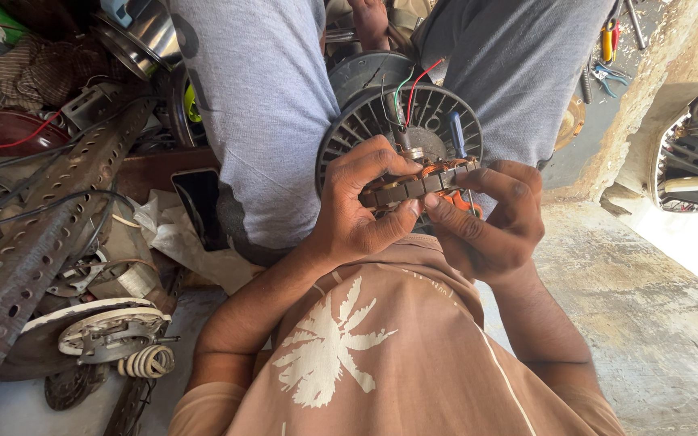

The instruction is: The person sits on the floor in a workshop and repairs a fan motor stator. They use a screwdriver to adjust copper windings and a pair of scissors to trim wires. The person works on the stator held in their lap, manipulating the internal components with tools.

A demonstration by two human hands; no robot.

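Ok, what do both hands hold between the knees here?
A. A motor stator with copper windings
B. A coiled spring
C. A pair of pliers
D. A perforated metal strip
A: the left hand and right hand grip the motor stator, orange copper windings showing, before the round vented housing.

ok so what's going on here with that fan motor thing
A person seated on the floor holds a wound motor stator between both hands. The left hand grips it from the left and the right hand from the right, with a blue-handled screwdriver standing just behind it. The black vented motor housing with red and green wires rests between the knees. Scrap parts lie to the left.
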